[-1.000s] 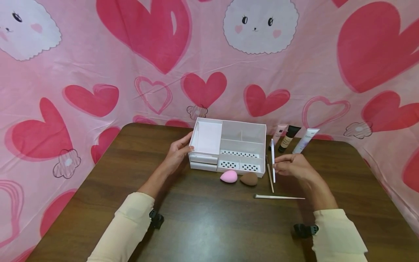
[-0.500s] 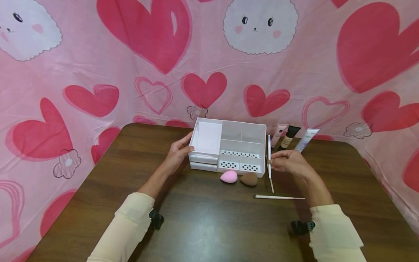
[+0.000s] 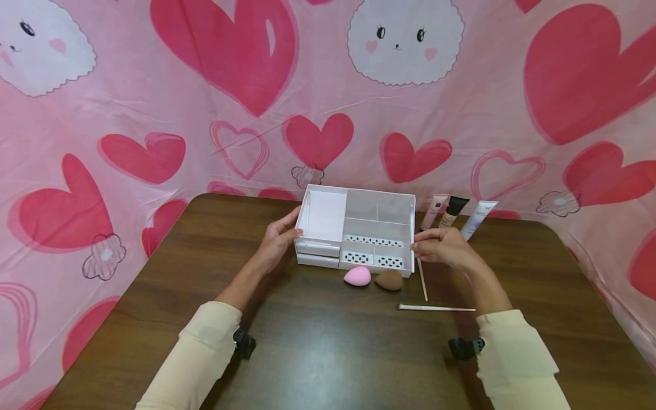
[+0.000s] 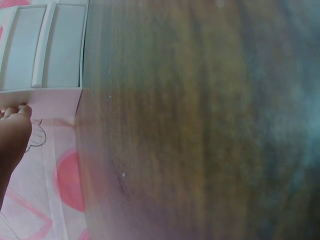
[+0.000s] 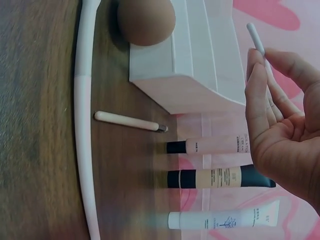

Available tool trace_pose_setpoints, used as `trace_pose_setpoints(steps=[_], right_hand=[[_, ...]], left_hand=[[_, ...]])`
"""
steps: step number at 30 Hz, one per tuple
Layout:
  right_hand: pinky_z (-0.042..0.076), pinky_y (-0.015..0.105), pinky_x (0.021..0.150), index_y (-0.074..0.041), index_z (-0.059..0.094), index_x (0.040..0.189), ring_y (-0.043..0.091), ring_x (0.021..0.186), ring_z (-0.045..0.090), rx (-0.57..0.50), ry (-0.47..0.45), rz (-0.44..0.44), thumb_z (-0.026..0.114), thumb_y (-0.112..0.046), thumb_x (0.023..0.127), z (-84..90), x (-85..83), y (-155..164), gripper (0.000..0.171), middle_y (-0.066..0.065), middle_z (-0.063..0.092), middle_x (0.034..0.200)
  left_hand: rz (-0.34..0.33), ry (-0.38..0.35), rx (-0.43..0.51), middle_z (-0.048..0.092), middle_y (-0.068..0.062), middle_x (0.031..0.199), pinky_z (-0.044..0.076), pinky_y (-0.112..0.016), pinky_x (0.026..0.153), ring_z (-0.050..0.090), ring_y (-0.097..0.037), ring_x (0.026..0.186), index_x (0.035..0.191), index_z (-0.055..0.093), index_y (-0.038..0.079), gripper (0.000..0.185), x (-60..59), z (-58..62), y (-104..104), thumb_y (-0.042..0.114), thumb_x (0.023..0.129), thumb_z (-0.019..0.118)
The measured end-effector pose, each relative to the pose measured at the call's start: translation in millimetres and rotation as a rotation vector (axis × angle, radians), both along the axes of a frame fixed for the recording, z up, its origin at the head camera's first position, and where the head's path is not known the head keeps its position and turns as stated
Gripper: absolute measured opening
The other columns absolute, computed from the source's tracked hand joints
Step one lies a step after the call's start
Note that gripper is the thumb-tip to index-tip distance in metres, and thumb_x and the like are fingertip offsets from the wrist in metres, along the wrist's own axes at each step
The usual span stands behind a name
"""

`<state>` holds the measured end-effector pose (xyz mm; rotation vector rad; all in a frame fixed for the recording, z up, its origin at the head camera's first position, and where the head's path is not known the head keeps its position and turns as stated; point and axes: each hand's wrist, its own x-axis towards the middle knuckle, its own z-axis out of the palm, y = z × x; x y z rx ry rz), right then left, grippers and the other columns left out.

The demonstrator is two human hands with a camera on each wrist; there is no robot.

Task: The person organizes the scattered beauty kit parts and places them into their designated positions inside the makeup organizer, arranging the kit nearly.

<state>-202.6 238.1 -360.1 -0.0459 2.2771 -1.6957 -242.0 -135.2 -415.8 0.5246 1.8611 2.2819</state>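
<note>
White slim stick [image 5: 260, 47] pinched in right hand [image 3: 439, 249] grip at organizer's [image 3: 359, 228] right wall, frame centre; left hand [image 3: 277, 242] grips left wall.

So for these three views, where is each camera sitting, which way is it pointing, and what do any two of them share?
Head: worn on the head, looking forward and down at the table; both sleeved forearms show, left hand on the white organizer, right hand at its right side.
Left wrist: looks along the tabletop at the organizer's corner; only fingertips show.
Right wrist: looks past the right hand, which pinches a thin white stick, toward three tubes and a brown sponge.
Shared: head and right wrist both show organizer, tubes and sponge.
</note>
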Motion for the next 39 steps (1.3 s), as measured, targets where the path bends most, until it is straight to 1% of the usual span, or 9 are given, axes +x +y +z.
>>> trace_pose_setpoints(steps=[4,6,9,12,14,19,28,35,39], right_hand=[[0.059,0.022,0.073,0.019,0.054,0.120,0.001,0.071,0.066,-0.004,0.012,0.003,0.064,-0.009,0.090,1.3,-2.3,-5.2,0.042,-0.016,0.070,0.075],[0.058,0.021,0.072,0.020,0.051,0.122,0.000,0.072,0.066,-0.001,0.019,0.006,0.063,-0.009,0.090,1.7,-3.6,-8.1,0.046,-0.016,0.070,0.074],[0.058,0.020,0.071,0.022,0.048,0.124,0.000,0.072,0.067,-0.011,0.025,0.015,0.062,-0.008,0.090,1.2,-5.8,-12.0,0.047,-0.016,0.070,0.074],[0.058,0.019,0.071,0.022,0.048,0.123,0.000,0.072,0.067,-0.015,0.022,0.023,0.062,-0.008,0.090,0.2,-7.5,-15.8,0.047,-0.014,0.070,0.075],[0.058,0.019,0.071,0.022,0.049,0.124,0.000,0.072,0.067,-0.010,0.016,0.024,0.063,-0.009,0.090,-0.1,-8.4,-18.1,0.048,-0.014,0.070,0.075],[0.058,0.019,0.072,0.021,0.050,0.125,0.000,0.072,0.067,0.002,0.004,0.017,0.063,-0.010,0.090,1.4,-11.2,-23.3,0.049,-0.013,0.070,0.076],[0.058,0.018,0.072,0.020,0.048,0.128,0.000,0.071,0.066,-0.037,-0.022,0.010,0.062,-0.009,0.091,3.5,-14.2,-32.8,0.049,-0.014,0.070,0.075],[0.057,0.018,0.072,0.021,0.047,0.128,0.000,0.072,0.067,-0.066,-0.018,0.022,0.062,-0.008,0.091,1.8,-16.6,-36.6,0.049,-0.014,0.070,0.076],[0.058,0.018,0.072,0.019,0.049,0.126,0.000,0.073,0.067,-0.065,-0.007,0.025,0.063,-0.009,0.090,1.8,-19.8,-40.6,0.047,-0.013,0.070,0.077]], left_hand=[[-0.006,0.004,0.004,0.019,-0.015,0.164,0.022,-0.038,0.119,0.018,-0.028,0.151,0.153,0.020,-0.004,0.062,0.0,-0.1,-0.1,-0.006,0.094,0.041],[-0.007,0.007,0.004,0.018,-0.015,0.164,0.022,-0.037,0.119,0.017,-0.028,0.151,0.152,0.020,-0.005,0.062,0.3,0.0,-0.1,-0.007,0.094,0.041],[-0.003,0.009,0.023,0.018,-0.017,0.163,0.030,-0.025,0.117,0.018,-0.029,0.150,0.152,0.020,-0.007,0.063,-0.2,-0.4,0.6,-0.009,0.092,0.041],[-0.001,0.013,0.034,0.018,-0.018,0.163,0.039,-0.012,0.106,0.018,-0.030,0.149,0.151,0.020,-0.008,0.063,-0.5,-0.9,1.1,-0.010,0.091,0.041],[0.001,0.009,0.046,0.018,-0.019,0.163,0.041,-0.008,0.100,0.018,-0.031,0.148,0.151,0.021,-0.009,0.063,-0.4,-0.8,1.7,-0.011,0.091,0.042],[0.006,0.002,0.047,0.018,-0.019,0.163,0.042,-0.007,0.098,0.018,-0.031,0.148,0.151,0.020,-0.008,0.063,0.4,0.0,2.0,-0.011,0.091,0.041],[0.007,-0.005,0.047,0.018,-0.018,0.163,0.040,-0.007,0.101,0.018,-0.029,0.149,0.151,0.021,-0.008,0.064,0.0,-0.2,1.9,-0.010,0.091,0.042],[0.014,-0.003,0.047,0.019,-0.019,0.163,0.041,-0.008,0.099,0.020,-0.030,0.147,0.150,0.022,-0.009,0.062,0.8,-0.3,2.8,-0.011,0.091,0.042],[0.016,-0.002,0.047,0.018,-0.018,0.163,0.040,-0.010,0.103,0.020,-0.030,0.148,0.150,0.021,-0.009,0.063,0.3,-0.4,2.5,-0.011,0.091,0.041]])
